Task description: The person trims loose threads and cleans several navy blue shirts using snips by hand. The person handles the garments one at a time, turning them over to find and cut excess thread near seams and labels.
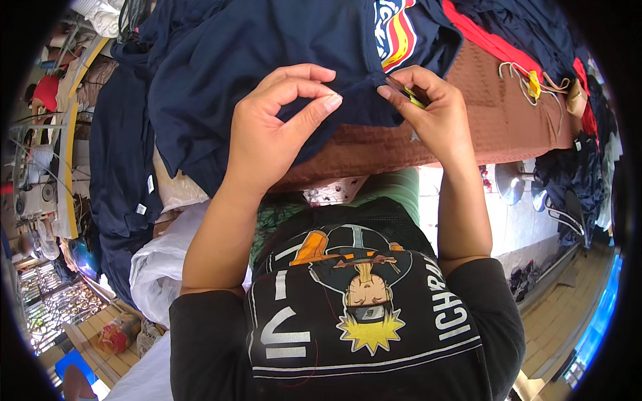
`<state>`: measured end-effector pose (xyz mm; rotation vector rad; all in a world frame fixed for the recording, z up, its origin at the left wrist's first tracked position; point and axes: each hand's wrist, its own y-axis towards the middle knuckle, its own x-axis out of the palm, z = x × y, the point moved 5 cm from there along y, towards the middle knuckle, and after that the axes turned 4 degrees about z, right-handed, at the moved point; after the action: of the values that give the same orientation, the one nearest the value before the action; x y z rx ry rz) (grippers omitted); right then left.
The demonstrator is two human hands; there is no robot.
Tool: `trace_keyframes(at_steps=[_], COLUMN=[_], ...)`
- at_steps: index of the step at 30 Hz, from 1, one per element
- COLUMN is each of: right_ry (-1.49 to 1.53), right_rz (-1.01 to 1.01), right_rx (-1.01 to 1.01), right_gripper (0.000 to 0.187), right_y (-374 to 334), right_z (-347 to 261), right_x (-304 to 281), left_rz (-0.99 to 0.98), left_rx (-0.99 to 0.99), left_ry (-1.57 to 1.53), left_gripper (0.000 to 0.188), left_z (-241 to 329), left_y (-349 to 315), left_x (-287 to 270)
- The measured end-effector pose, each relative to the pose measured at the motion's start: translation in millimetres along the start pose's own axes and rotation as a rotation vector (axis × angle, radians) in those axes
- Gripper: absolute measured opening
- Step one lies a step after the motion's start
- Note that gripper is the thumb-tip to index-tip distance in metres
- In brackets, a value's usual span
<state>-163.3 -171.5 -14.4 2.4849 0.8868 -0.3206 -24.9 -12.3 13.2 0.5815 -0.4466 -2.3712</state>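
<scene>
A dark navy garment (267, 47) lies spread in front of me, with a white, red and yellow print (397, 33) near its right part. My right hand (435, 110) is closed around small thread snips (416, 99) with a yellow-green part, mostly hidden by the fingers. Their dark tip is beside a seam at the garment's near edge. Just left of it, my left hand (281, 113) holds thumb and index finger pinched together above the cloth. Whatever is between those fingertips is too small to make out.
Brown textured cloth (495, 100) covers the surface under the garment. More navy garments (120, 174) hang at the left, above a white plastic bag (164, 260). A red strip (488, 33) and a cord with a yellow piece (533, 85) lie at the far right.
</scene>
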Motion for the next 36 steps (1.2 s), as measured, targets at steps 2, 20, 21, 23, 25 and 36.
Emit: trace_keyframes(at_steps=[2, 20, 21, 23, 25, 36], right_ry=[-0.106, -0.442, -0.466, -0.489, -0.463, -0.160], right_rz=[0.023, 0.100, 0.101, 0.131, 0.171, 0.176], right_rx=[-0.112, -0.432, -0.416, -0.425, -0.411, -0.220], right_gripper=[0.022, 0.014, 0.014, 0.014, 0.015, 0.020], right_y=[0.5, -1.7, -1.5, -1.2, -1.4, -7.7], right_z=[-14.4, -58.5, -58.0, -55.5, -53.0, -44.5], right_x=[-4.0, 2.9, 2.3, -1.6, -8.4, -13.0], left_rz=[0.054, -0.026, -0.093, -0.250, -0.380, 0.185], left_rx=[-0.121, 0.177, 0.247, 0.440, 0.390, 0.282], left_ry=[-0.252, 0.201, 0.254, 0.276, 0.064, 0.382], left_gripper=[0.010, 0.009, 0.009, 0.011, 0.016, 0.020], left_z=[-11.2, 16.6, 20.7, 34.3, 37.2, 0.7], left_y=[0.5, -4.8, -4.4, -3.7, -0.3, -8.2], left_x=[4.8, 9.5, 5.7, 0.5, -18.5, -6.4])
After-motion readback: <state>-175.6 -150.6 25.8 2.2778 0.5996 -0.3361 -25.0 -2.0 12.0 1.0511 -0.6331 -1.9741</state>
